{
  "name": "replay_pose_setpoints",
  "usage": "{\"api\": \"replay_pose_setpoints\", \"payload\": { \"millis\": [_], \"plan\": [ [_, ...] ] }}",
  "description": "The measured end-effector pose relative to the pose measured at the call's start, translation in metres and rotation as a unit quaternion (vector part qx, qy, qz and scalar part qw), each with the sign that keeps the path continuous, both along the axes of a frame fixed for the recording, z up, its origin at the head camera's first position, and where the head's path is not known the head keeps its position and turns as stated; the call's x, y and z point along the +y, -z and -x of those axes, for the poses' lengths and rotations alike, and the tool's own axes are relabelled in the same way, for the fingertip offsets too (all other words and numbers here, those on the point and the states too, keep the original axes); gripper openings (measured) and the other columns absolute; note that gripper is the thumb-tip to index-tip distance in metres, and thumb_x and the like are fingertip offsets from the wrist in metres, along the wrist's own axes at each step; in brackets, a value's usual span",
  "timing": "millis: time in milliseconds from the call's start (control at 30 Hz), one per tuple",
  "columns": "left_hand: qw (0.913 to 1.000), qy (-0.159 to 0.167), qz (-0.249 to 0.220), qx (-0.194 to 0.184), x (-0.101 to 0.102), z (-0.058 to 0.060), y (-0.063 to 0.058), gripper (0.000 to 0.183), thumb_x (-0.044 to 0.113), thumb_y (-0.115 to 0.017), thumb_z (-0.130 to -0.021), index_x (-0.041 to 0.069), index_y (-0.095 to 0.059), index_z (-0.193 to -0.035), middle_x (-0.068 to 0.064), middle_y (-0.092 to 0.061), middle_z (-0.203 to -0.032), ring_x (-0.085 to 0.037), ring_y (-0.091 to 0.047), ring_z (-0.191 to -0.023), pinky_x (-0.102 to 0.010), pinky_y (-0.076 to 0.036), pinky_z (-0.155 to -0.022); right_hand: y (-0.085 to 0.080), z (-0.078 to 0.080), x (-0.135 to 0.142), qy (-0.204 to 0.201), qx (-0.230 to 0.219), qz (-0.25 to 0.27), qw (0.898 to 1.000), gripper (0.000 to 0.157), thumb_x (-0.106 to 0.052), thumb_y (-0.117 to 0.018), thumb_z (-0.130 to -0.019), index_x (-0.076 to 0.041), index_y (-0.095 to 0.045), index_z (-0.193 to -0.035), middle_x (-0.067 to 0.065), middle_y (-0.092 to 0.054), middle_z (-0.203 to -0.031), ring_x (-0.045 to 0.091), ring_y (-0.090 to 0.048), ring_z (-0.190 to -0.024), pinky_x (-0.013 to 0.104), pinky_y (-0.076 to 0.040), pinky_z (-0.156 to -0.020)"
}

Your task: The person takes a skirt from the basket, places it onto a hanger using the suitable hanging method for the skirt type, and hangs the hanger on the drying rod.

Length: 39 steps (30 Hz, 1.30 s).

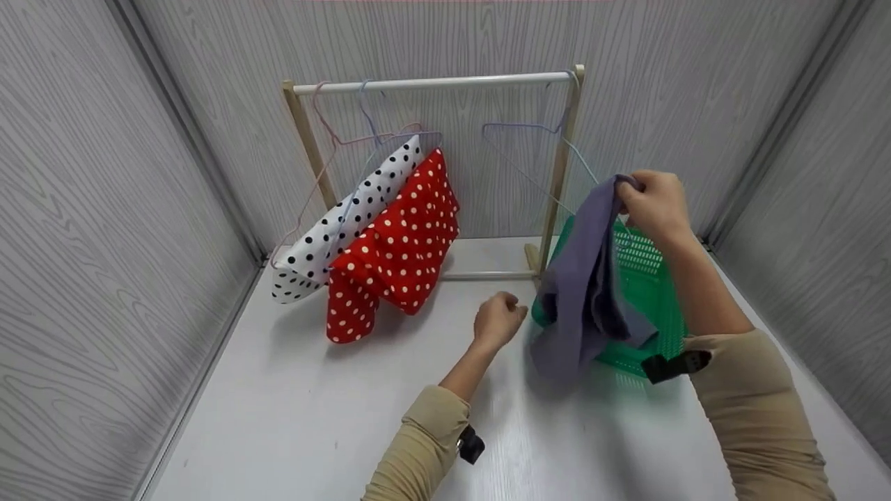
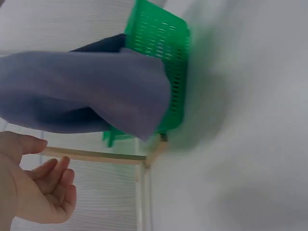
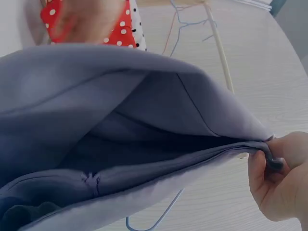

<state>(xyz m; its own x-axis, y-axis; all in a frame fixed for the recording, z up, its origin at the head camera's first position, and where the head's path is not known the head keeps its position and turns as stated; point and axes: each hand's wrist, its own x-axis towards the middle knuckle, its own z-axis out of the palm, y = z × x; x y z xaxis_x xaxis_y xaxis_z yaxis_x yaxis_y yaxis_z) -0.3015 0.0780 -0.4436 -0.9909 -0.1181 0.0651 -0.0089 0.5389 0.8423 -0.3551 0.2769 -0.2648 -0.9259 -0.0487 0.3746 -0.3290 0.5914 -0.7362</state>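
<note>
My right hand [image 1: 654,202] pinches one corner of a purple-grey cloth [image 1: 574,278], which hangs down in loose folds in front of a green perforated basket [image 1: 640,278]. In the right wrist view the cloth [image 3: 144,106] gapes between two layers, and a stitched seam shows along the inside. My left hand [image 1: 498,321] is held up left of the cloth, its fingers loosely bent and nothing in them. The left wrist view shows this hand [image 2: 43,187] apart from the cloth. Behind the cloth, a pale blue hanger [image 1: 518,125] is at the rack's right end.
A rack with a white rail [image 1: 438,83] and wooden posts stands at the back. On its left side, a pink hanger [image 1: 299,223] and a blue hanger [image 1: 367,111] carry a white cloth with black dots [image 1: 348,216] and a red cloth with white dots [image 1: 404,236]. Grey wood-grain walls enclose the white table [image 1: 292,417].
</note>
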Motion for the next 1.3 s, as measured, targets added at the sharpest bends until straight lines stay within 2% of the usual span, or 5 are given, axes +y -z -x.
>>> {"api": "replay_pose_setpoints", "payload": {
  "millis": [133,367,833,1067,1300],
  "plan": [
    [0.9948,0.05,0.082,-0.034,0.011,-0.002,0.033,0.039,0.024,-0.064,-0.085,-0.003,-0.062,-0.113,-0.014,-0.065,-0.109,-0.028,-0.06,-0.101,-0.038,-0.045,-0.084,-0.007,0.0,0.002,0.004,-0.018,0.111,0.994,0.025,-0.012,-0.05,-0.092,0.006,-0.065,-0.084,-0.003,-0.057,-0.06,0.008,-0.056,-0.055,0.02,-0.047,-0.047],
    [0.9963,0.054,0.058,0.033,0.034,0.007,0.055,0.015,0.01,-0.061,-0.084,0.0,-0.065,-0.094,-0.009,-0.066,-0.085,-0.021,-0.056,-0.075,-0.036,-0.044,-0.07,-0.013,0.0,0.012,0.019,-0.011,0.145,0.989,0.024,-0.012,-0.053,-0.091,0.007,-0.066,-0.088,-0.003,-0.059,-0.06,0.009,-0.059,-0.056,0.02,-0.048,-0.047],
    [0.9921,0.077,0.093,0.035,0.065,0.002,0.056,0.014,0.002,-0.055,-0.083,0.005,-0.066,-0.09,-0.005,-0.065,-0.086,-0.015,-0.055,-0.074,-0.034,-0.043,-0.069,0.0,0.001,0.012,0.019,-0.047,0.174,0.983,0.027,-0.012,-0.051,-0.092,0.01,-0.065,-0.099,-0.001,-0.062,-0.064,0.008,-0.062,-0.057,0.021,-0.051,-0.055],
    [0.986,0.139,0.089,0.021,0.066,0.0,0.052,0.024,0.007,-0.054,-0.086,0.003,-0.065,-0.108,-0.009,-0.065,-0.104,-0.022,-0.061,-0.093,-0.038,-0.045,-0.077,-0.006,-0.001,0.004,0.016,-0.045,0.222,0.974,0.022,-0.009,-0.053,-0.091,0.007,-0.068,-0.094,0.001,-0.063,-0.067,0.011,-0.063,-0.06,0.022,-0.051,-0.056],
    [0.9859,0.065,0.018,0.153,0.059,-0.008,0.026,0.026,0.026,-0.059,-0.086,0.006,-0.071,-0.098,-0.003,-0.069,-0.093,-0.015,-0.061,-0.085,-0.03,-0.044,-0.075,-0.023,-0.004,-0.001,0.006,-0.003,0.277,0.961,0.026,-0.005,-0.053,-0.091,0.001,-0.065,-0.069,0.006,-0.062,-0.067,0.015,-0.063,-0.059,0.022,-0.051,-0.053]
  ]
}}
